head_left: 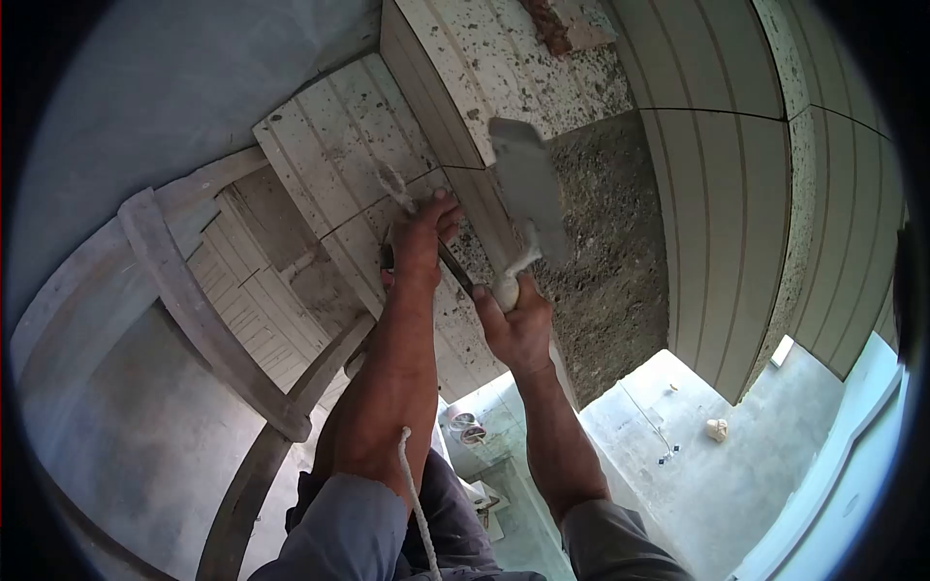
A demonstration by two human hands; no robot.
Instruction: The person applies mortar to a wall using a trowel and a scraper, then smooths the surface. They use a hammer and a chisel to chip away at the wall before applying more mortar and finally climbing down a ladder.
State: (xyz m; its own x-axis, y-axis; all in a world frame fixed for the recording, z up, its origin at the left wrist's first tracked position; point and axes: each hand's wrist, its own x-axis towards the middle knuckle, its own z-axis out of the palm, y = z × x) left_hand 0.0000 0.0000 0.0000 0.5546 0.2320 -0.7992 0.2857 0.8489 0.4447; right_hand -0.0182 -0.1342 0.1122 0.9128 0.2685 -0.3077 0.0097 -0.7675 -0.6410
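Note:
My right hand (518, 324) is wrapped round the pale handle of a trowel (526, 184), whose grey blade lies over the edge between the riser tile and a bed of rough mortar (610, 242). To the left, my left hand (421, 237) is closed beside a speckled, grooved step tile (354, 145). A thin dark bar (455, 266) runs between both hands; whether my left fingers grip it is hard to make out. Above the mortar lies another speckled tile (484, 58).
Grooved tiles (717, 223) line the right side. Curved railing bars (194, 300) stand at the left beside lower steps. A reddish broken piece (567, 24) lies on the upper tile. Far below, a floor (697, 426) shows small debris. A white rope (417, 494) hangs near my body.

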